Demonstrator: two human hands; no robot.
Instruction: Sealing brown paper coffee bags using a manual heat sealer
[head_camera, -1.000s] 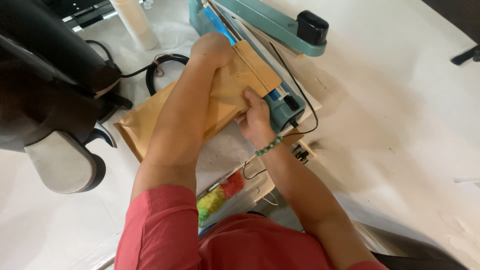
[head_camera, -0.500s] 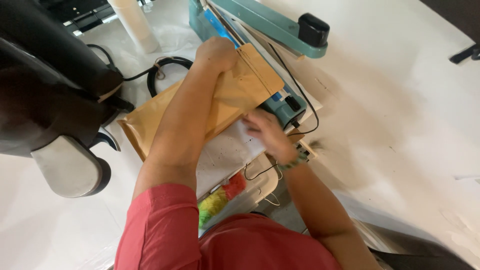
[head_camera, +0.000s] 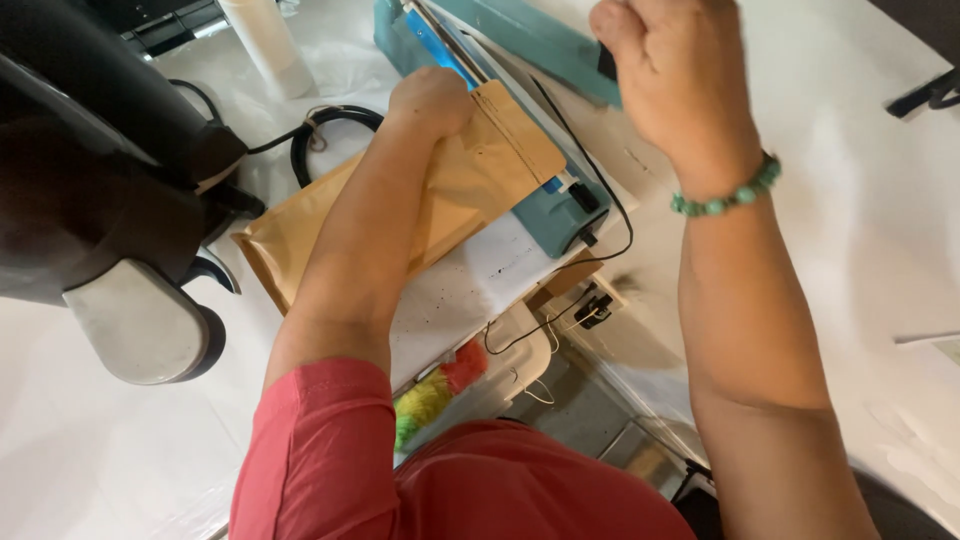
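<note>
A brown paper bag (head_camera: 480, 170) lies on the white bench with its open end across the sealing bar of a teal heat sealer (head_camera: 555, 215). My left hand (head_camera: 430, 100) is curled on the bag's top edge right at the bar, holding it there. My right hand (head_camera: 670, 70), with a green bead bracelet (head_camera: 725, 195) at the wrist, is closed in a fist over the black handle end of the sealer's raised teal arm (head_camera: 530, 35). The handle is almost hidden under the fist.
A large black machine with a grey foot (head_camera: 130, 320) stands at the left. A coiled black cable (head_camera: 330, 125) and a white cylinder (head_camera: 265, 45) lie behind the bag. A thin black cord (head_camera: 610, 215) runs off the sealer. Red and yellow fluff (head_camera: 440, 385) sits below the bench edge.
My right hand has left the bag's near corner by the sealer and swung up and right to the sealer arm's handle. My left hand stays on the bag.
</note>
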